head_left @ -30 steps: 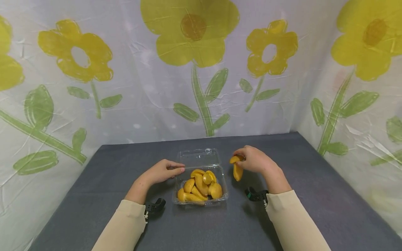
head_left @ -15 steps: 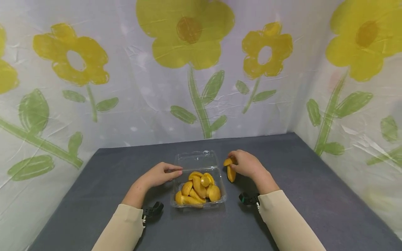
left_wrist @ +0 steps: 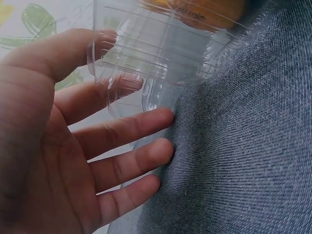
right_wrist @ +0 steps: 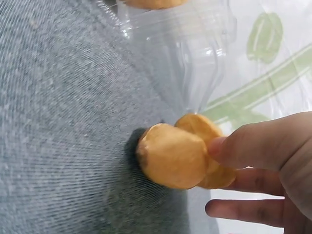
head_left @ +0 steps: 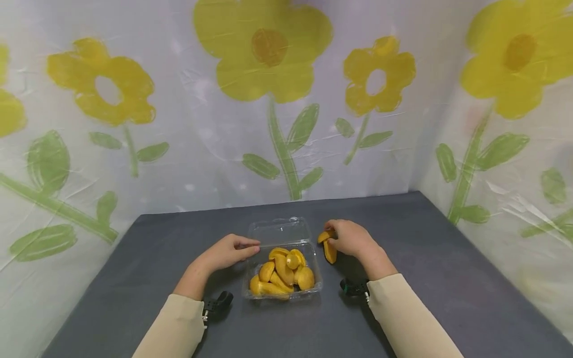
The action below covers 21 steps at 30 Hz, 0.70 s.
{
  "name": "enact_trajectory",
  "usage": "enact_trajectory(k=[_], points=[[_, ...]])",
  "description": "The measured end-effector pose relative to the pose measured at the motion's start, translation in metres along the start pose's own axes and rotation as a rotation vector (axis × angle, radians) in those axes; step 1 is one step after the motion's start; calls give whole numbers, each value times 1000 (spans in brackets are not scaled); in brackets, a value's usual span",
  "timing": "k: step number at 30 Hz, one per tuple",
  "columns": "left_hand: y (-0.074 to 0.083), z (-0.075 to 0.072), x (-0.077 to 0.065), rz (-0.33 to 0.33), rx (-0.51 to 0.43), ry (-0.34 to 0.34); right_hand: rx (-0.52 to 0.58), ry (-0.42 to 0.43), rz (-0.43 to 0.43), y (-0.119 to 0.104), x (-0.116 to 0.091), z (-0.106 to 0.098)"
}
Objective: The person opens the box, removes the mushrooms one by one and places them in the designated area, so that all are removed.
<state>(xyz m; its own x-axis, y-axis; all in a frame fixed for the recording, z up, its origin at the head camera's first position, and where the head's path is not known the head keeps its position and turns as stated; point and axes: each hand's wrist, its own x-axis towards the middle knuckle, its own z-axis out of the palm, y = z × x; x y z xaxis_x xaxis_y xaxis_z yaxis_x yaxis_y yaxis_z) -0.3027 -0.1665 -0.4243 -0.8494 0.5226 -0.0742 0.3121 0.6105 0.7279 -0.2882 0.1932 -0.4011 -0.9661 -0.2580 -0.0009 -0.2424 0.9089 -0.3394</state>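
A yellow-brown mushroom (head_left: 330, 252) is pinched between the thumb and fingers of my right hand (head_left: 353, 238), just right of the clear plastic clamshell box. In the right wrist view the mushroom (right_wrist: 173, 156) has its stem end low, close to the dark cloth; whether it touches cannot be told. My left hand (head_left: 227, 252) rests its thumb and index fingertips at the box's left rim, near the hinge. The left wrist view shows its other fingers (left_wrist: 131, 129) extended and fairly straight. Several similar mushrooms (head_left: 284, 271) lie heaped in the clamshell box (head_left: 317, 271).
The box's lid (head_left: 279, 231) is folded back, away from me. A dark grey cloth (head_left: 286, 328) covers the table. Pale fabric walls (head_left: 201, 164) printed with yellow flowers enclose the back and both sides. A black wrist-worn device (head_left: 219, 302) sits under each wrist.
My right hand has lowered the mushroom toward the cloth and come slightly nearer the box. My left hand has stayed at the box's rim. The head view has shifted a little.
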Motion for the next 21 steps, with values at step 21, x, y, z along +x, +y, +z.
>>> enact_trajectory(k=[21], points=[[8,1,6,-7,-24,8,-29,72,-132,-33,-19,-30]])
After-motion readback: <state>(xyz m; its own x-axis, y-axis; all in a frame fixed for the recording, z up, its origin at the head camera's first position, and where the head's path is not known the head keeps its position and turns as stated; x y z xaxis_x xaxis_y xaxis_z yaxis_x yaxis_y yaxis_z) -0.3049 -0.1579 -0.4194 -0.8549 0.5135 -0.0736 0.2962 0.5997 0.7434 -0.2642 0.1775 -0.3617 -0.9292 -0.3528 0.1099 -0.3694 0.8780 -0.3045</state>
